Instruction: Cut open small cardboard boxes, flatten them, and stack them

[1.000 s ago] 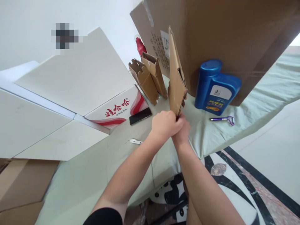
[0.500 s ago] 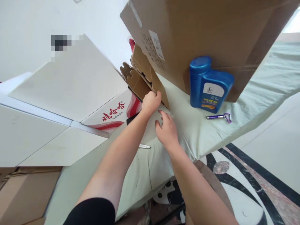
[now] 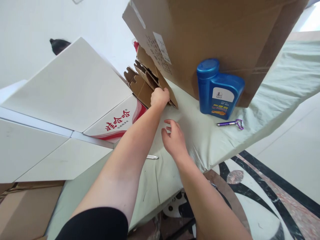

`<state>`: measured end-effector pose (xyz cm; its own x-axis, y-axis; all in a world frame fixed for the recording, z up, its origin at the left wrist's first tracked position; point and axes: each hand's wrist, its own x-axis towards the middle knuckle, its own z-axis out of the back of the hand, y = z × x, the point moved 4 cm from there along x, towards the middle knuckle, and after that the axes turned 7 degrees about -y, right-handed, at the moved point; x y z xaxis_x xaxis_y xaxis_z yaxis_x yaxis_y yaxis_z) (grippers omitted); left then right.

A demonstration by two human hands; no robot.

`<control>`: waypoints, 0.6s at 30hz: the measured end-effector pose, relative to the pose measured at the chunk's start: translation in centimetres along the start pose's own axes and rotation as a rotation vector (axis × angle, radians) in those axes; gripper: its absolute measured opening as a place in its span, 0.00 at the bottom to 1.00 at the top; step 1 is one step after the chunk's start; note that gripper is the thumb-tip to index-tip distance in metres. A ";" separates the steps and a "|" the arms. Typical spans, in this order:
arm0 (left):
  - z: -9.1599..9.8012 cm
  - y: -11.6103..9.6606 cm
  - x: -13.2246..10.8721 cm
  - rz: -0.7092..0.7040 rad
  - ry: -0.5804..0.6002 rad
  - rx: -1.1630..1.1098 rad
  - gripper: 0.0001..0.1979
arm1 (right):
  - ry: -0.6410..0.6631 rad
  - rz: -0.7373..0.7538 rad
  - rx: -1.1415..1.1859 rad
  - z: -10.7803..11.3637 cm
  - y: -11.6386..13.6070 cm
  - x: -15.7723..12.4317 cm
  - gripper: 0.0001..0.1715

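Note:
My left hand [image 3: 160,97] is closed at the near end of some folded brown cardboard [image 3: 166,87], its fingertips partly hidden behind the hand. The cardboard leans between a white box with red lettering [image 3: 117,121] and a large brown carton [image 3: 200,36]. Lower and to the right, my right hand [image 3: 173,137] hovers over the pale green cloth [image 3: 192,136], fingers apart and curved, holding nothing. A white pen-like tool [image 3: 152,157] lies on the cloth beside my left forearm.
A blue bottle [image 3: 220,90] stands against the large carton, with a purple-handled tool [image 3: 228,123] in front of it. White boxes [image 3: 70,86] fill the left side. Brown cardboard [image 3: 30,210] is at the lower left. Patterned floor [image 3: 255,193] shows beyond the cloth's edge.
My left hand has shifted slightly up, and the folded cardboard has spread apart at its top. My right hand has drawn a little away from the left hand.

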<state>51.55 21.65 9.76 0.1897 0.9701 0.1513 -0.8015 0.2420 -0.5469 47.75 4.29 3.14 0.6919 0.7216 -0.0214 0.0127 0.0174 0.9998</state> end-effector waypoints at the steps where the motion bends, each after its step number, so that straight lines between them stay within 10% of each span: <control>1: -0.4 -0.1 0.4 0.045 0.009 -0.075 0.15 | 0.001 -0.002 0.008 0.0 0.0 0.0 0.20; 12: -3.3 -1.5 -0.8 0.401 0.219 -0.901 0.11 | -0.014 -0.002 -0.007 0.4 0.3 0.2 0.12; 18: 0.7 4.6 -7.4 0.401 0.323 -1.075 0.08 | 0.102 0.000 -0.068 -1.0 0.1 -0.2 0.07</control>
<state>46.06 15.63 6.67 0.2918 0.9022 -0.3177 0.0210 -0.3381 -0.9409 46.85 4.83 3.26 0.6145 0.7885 -0.0248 -0.0389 0.0616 0.9973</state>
